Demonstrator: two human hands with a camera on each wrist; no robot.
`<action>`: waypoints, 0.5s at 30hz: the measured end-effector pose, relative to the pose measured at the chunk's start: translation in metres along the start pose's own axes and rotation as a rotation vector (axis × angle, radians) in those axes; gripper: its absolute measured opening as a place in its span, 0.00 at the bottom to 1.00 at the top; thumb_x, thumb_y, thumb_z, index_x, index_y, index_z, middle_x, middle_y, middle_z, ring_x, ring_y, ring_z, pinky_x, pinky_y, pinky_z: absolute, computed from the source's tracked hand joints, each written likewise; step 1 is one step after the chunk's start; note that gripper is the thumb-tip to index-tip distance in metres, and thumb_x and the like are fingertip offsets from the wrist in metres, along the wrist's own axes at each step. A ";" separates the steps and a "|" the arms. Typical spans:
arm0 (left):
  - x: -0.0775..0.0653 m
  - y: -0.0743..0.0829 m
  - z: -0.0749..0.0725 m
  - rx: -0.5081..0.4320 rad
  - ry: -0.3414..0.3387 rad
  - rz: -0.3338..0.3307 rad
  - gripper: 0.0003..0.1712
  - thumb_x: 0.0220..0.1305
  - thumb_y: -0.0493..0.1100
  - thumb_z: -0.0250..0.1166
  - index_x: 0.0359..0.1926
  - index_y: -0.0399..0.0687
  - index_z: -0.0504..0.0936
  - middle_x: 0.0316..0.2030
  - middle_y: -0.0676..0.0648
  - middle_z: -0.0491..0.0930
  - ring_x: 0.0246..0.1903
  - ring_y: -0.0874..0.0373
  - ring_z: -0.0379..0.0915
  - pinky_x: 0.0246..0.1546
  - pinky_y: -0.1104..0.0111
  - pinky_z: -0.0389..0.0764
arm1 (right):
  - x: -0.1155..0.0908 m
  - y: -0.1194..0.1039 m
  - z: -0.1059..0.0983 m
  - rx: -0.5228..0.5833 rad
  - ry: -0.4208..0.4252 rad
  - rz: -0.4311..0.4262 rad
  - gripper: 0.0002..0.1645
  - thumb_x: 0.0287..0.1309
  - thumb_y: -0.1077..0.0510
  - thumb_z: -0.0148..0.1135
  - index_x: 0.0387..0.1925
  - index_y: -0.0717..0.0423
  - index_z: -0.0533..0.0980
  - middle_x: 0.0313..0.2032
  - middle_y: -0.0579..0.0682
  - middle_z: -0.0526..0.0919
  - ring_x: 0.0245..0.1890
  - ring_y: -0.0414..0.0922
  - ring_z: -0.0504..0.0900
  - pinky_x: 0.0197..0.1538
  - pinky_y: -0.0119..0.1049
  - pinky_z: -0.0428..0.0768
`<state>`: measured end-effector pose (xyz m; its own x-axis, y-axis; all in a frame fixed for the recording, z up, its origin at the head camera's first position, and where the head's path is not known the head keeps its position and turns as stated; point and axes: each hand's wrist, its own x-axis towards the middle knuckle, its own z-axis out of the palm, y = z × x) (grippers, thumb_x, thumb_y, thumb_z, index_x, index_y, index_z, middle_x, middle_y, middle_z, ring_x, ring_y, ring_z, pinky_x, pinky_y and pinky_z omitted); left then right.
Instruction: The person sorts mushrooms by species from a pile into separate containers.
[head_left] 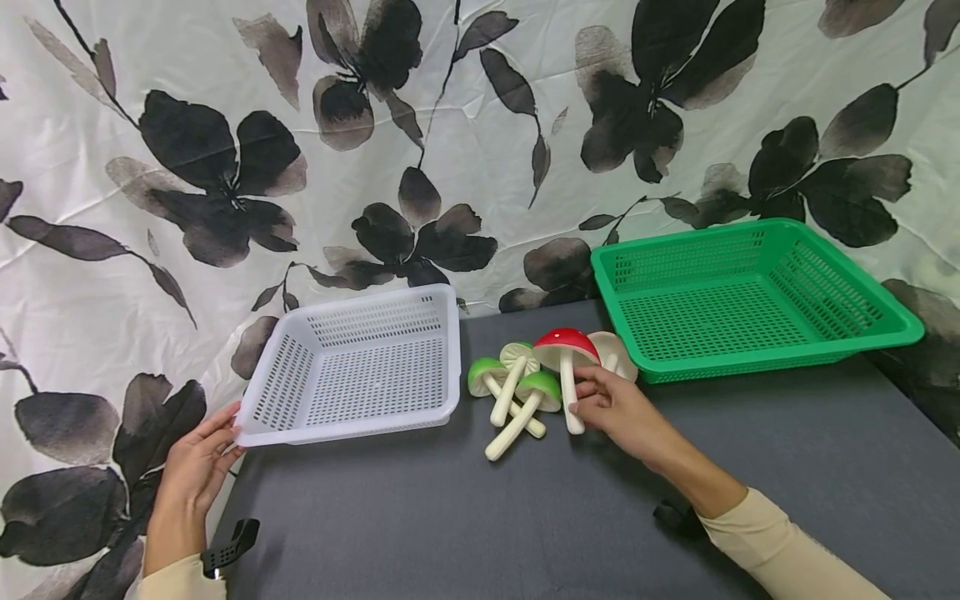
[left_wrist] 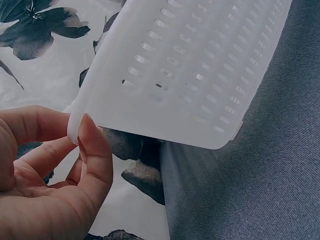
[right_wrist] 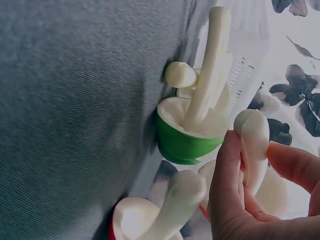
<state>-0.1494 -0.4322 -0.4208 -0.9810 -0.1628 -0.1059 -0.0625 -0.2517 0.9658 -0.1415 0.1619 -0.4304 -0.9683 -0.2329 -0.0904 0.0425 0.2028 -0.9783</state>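
Note:
My left hand [head_left: 197,467] pinches the rim of a white plastic basket [head_left: 341,432] at its near left corner; in the left wrist view, thumb and fingers grip that rim [left_wrist: 76,117]. With my right hand [head_left: 624,412] I hold a red-capped toy mushroom [head_left: 567,340] by its cream stem, cap up. The right wrist view shows the stem [right_wrist: 256,142] between thumb and fingers. Just left of it lie several green-capped toy mushrooms [head_left: 542,385] in a crossed pile. Another mushroom [head_left: 618,350], pale underside showing, lies partly behind my right hand; its cap edge [right_wrist: 113,224] is red.
A green plastic basket [head_left: 645,371] stands at the back right, its near left corner close to the mushrooms. The dark grey table [head_left: 450,517] spreads in front. Behind it hangs a white cloth [head_left: 525,233] with dark flowers. A black strap [head_left: 232,546] is on my left wrist.

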 end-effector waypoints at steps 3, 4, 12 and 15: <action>0.000 0.000 0.000 -0.008 -0.014 0.006 0.21 0.70 0.25 0.57 0.57 0.45 0.85 0.45 0.54 0.87 0.41 0.61 0.84 0.36 0.69 0.83 | 0.000 -0.003 -0.001 -0.003 -0.007 -0.020 0.37 0.65 0.64 0.64 0.72 0.67 0.61 0.54 0.64 0.78 0.44 0.47 0.81 0.42 0.34 0.81; 0.000 0.000 0.000 -0.010 -0.017 0.006 0.21 0.70 0.25 0.57 0.57 0.45 0.85 0.45 0.54 0.87 0.41 0.61 0.84 0.36 0.69 0.83 | 0.000 -0.004 -0.001 -0.003 -0.008 -0.025 0.37 0.65 0.64 0.64 0.72 0.67 0.61 0.54 0.64 0.78 0.44 0.47 0.81 0.43 0.33 0.81; 0.002 -0.001 -0.002 -0.009 -0.014 0.005 0.21 0.71 0.26 0.57 0.58 0.45 0.85 0.45 0.55 0.87 0.42 0.61 0.84 0.37 0.69 0.83 | 0.004 -0.010 -0.001 -0.012 0.004 -0.038 0.36 0.65 0.62 0.65 0.71 0.62 0.64 0.53 0.62 0.78 0.44 0.48 0.82 0.44 0.37 0.83; 0.002 -0.001 -0.002 -0.011 -0.017 0.007 0.22 0.71 0.25 0.57 0.57 0.46 0.85 0.45 0.55 0.87 0.42 0.61 0.84 0.37 0.69 0.83 | 0.005 -0.013 -0.001 -0.025 0.003 -0.053 0.36 0.65 0.62 0.65 0.71 0.61 0.64 0.53 0.62 0.79 0.44 0.47 0.82 0.45 0.41 0.83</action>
<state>-0.1504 -0.4343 -0.4229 -0.9844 -0.1481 -0.0947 -0.0533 -0.2615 0.9637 -0.1476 0.1595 -0.4183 -0.9699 -0.2407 -0.0379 -0.0151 0.2145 -0.9766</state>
